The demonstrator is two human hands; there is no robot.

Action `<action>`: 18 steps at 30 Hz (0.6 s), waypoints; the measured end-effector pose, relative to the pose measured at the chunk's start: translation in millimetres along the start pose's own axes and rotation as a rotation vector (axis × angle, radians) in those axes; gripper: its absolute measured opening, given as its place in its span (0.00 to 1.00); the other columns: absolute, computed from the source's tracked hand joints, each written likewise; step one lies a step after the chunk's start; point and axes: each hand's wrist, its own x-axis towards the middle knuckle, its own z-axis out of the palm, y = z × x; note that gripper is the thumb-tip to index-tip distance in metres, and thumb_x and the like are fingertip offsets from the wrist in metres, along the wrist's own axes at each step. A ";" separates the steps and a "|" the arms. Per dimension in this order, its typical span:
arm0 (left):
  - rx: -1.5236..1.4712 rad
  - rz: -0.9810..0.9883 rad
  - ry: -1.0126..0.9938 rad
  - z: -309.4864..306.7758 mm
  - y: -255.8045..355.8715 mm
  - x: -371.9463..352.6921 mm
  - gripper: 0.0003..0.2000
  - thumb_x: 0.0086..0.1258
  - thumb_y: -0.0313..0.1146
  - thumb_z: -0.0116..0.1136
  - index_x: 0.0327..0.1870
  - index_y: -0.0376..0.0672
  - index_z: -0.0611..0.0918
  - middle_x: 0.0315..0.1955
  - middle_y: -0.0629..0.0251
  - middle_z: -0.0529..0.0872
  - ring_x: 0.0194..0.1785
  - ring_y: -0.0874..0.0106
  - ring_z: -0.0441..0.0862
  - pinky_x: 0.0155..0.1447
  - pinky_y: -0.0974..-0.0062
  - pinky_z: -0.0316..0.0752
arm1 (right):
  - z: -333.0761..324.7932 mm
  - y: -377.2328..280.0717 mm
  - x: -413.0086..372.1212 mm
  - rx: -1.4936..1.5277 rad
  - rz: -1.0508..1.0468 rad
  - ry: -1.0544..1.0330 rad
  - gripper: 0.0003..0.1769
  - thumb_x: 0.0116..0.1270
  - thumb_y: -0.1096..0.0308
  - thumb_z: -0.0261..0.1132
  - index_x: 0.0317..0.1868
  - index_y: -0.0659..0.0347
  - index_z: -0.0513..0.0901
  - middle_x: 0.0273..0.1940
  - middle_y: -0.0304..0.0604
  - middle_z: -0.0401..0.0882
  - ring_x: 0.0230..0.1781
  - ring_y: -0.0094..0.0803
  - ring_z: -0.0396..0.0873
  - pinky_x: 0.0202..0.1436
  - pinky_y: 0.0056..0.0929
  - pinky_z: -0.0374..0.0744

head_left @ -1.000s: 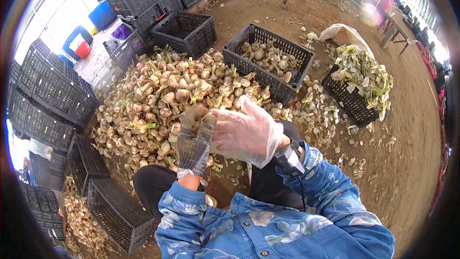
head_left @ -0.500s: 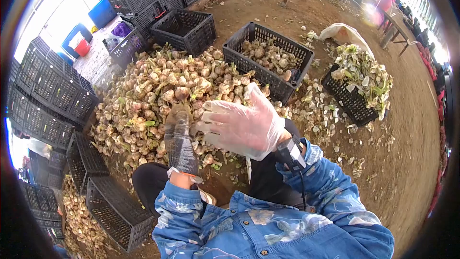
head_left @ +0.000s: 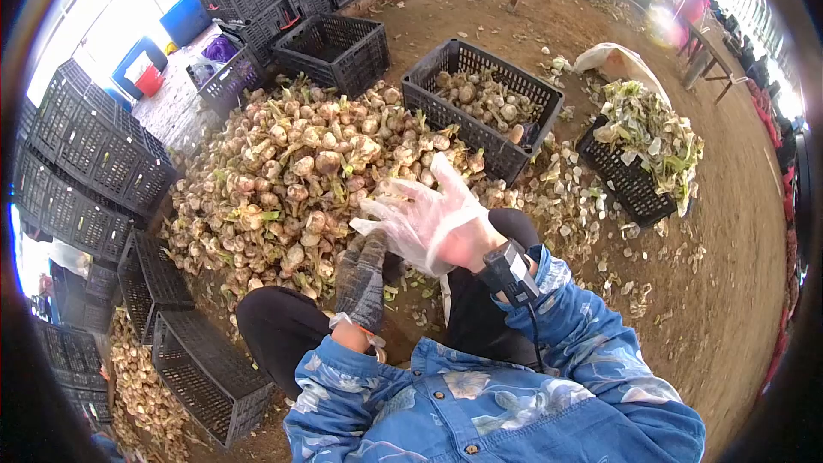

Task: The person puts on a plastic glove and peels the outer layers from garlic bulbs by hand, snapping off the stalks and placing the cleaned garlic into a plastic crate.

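My right hand (head_left: 429, 221) wears a loose clear plastic glove (head_left: 410, 216), its fingers spread and the thumb pointing up. The glove's cuff sits partway up the hand, and the heel of the palm shows bare. My left hand (head_left: 360, 274), in a dark grey work glove, is closed at the fingertips of the plastic glove and appears to pinch them. Both hands are in front of a large heap of garlic bulbs (head_left: 283, 171), above its near edge. No garlic bulb shows in either hand.
A black crate of garlic (head_left: 480, 60) stands beyond the heap, and a crate piled with peelings (head_left: 630, 180) is at right. An open black crate (head_left: 334, 51) is behind. Stacked crates (head_left: 94, 154) line the left. Skins litter the ground (head_left: 600, 274).
My left hand has drawn back from the heap toward my body, up to the right hand's fingertips. The plastic glove's cuff has slid from the wrist toward the fingers.
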 end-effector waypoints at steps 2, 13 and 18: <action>-0.031 0.016 0.012 -4.6 -4.0 3.6 0.13 0.69 0.39 0.50 0.47 0.40 0.76 0.37 0.64 0.81 0.37 0.72 0.81 0.39 0.74 0.78 | -5.7 5.1 -0.9 -0.009 -0.016 0.049 0.39 0.65 0.38 0.44 0.61 0.65 0.59 0.64 0.62 0.53 0.62 0.50 0.60 0.59 0.41 0.67; 0.339 0.383 -0.212 -34.5 -17.1 43.8 0.18 0.70 0.42 0.47 0.54 0.39 0.72 0.47 0.60 0.78 0.45 0.69 0.78 0.46 0.71 0.76 | 4.6 24.6 -9.5 -0.067 0.144 0.103 0.37 0.67 0.40 0.43 0.62 0.64 0.63 0.60 0.54 0.65 0.58 0.44 0.66 0.59 0.41 0.67; -0.291 -0.023 0.123 -22.5 3.4 33.6 0.12 0.67 0.36 0.51 0.43 0.37 0.79 0.38 0.62 0.82 0.38 0.72 0.80 0.41 0.75 0.76 | 5.0 38.5 -18.8 0.056 0.130 -0.011 0.40 0.64 0.39 0.47 0.63 0.67 0.62 0.59 0.50 0.66 0.58 0.40 0.67 0.62 0.34 0.65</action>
